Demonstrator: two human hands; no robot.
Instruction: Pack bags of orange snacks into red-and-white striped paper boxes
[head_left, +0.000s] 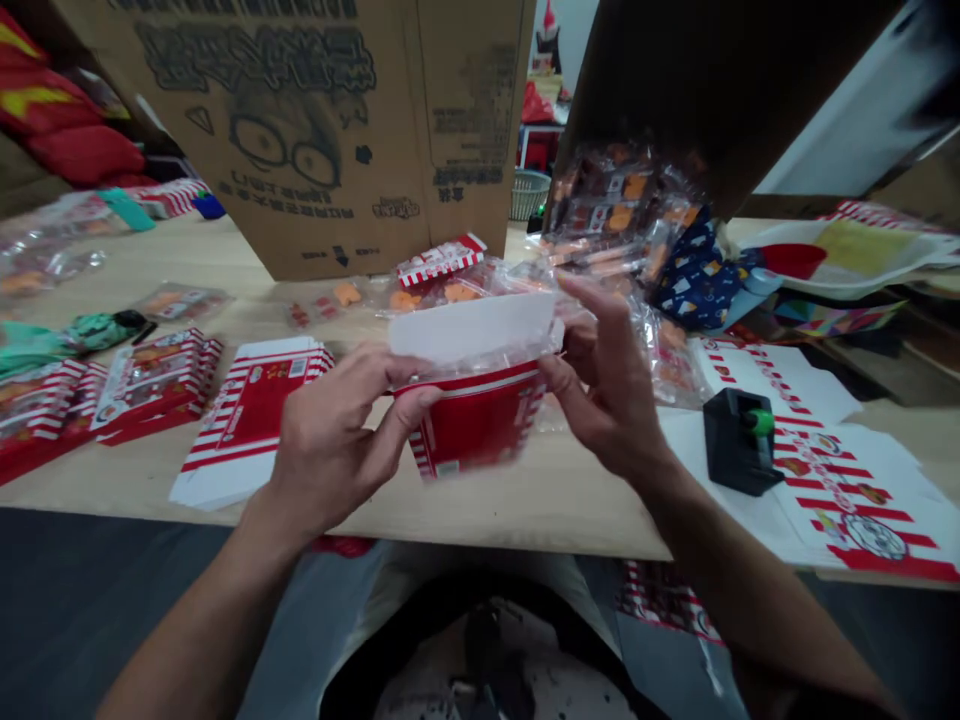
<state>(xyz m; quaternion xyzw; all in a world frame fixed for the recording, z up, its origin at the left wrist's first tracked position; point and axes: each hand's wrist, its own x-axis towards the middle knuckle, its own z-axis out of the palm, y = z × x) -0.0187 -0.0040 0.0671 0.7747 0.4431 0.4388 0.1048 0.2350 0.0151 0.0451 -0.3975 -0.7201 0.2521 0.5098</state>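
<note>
A small red-and-white striped carton is held up above the table, its white top flap standing raised. Clear plastic shows at the carton's mouth, below the flap. My left hand grips the carton's left top edge, thumb on the red front. At the right top corner, my right hand pinches the edge between thumb and fingers, with the index finger lifted. Behind the carton lie clear plastic packets with orange pieces and a flat red-striped wrapper.
A big cardboard box stands at the back. Flat cartons and filled cartons lie at left. To the right are a black tape dispenser, striped flat sheets, a packet heap and a dark blue patterned cloth.
</note>
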